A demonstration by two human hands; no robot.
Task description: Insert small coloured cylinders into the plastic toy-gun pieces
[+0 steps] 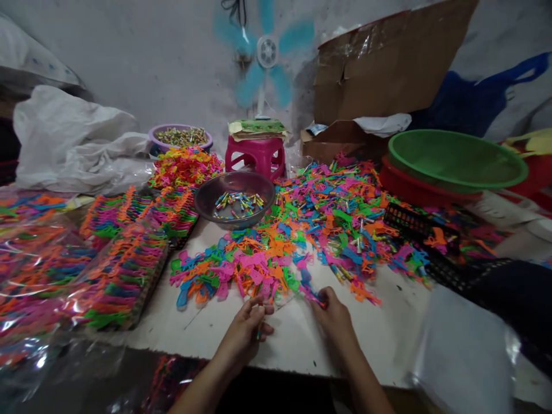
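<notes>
My left hand [248, 328] is at the near edge of the table, fingers curled round a small thin stick [259, 330] with a greenish end. To its right, my right hand [334, 316] pinches a blue and pink plastic piece [321, 300], partly hidden by the fingers. Just beyond both hands spreads a loose pile of small bright plastic pieces [254, 267], several of them pistol-shaped, in pink, orange, green and blue. Short shiny sticks lie in a grey bowl [207, 204] behind the pile.
Bagged rows of coloured pieces [125, 276] cover the left side. A pink stool [254, 155] stands behind the bowl, below a blue fan [267, 52]. At right are a green basin [457, 161], a cardboard box [383, 63], a black crate [420, 227] and clear plastic bags [466, 351].
</notes>
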